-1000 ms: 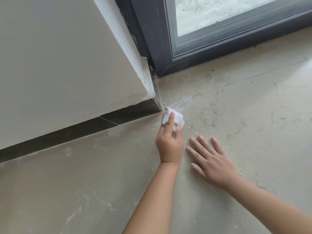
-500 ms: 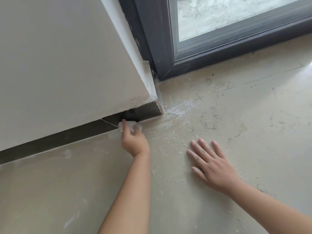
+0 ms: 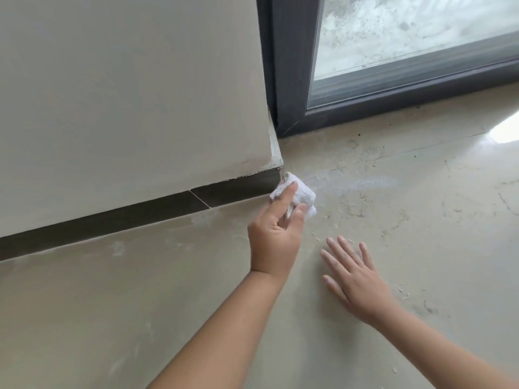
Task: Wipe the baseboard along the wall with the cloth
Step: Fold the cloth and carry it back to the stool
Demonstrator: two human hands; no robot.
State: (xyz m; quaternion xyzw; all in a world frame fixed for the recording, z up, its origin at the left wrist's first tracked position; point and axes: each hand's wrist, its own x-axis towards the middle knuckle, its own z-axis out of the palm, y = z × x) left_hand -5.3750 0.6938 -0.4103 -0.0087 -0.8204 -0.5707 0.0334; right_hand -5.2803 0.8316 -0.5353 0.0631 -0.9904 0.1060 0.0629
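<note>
A dark baseboard (image 3: pixel 140 214) runs along the foot of the beige wall (image 3: pixel 126 94) and ends at the wall's outer corner. My left hand (image 3: pixel 276 234) grips a small white cloth (image 3: pixel 302 192) and holds it against the baseboard's right end at that corner, index finger stretched over the cloth. My right hand (image 3: pixel 356 279) lies flat on the floor to the right, fingers spread, holding nothing.
A dark window frame (image 3: pixel 289 80) with glass (image 3: pixel 407 32) stands behind the corner. The beige floor (image 3: pixel 407 206) carries white dust smears and small crumbs around the corner and near my right hand.
My left hand slid the cloth rightward along the baseboard, from near the joint back to the corner end. My right hand stayed flat on the floor.
</note>
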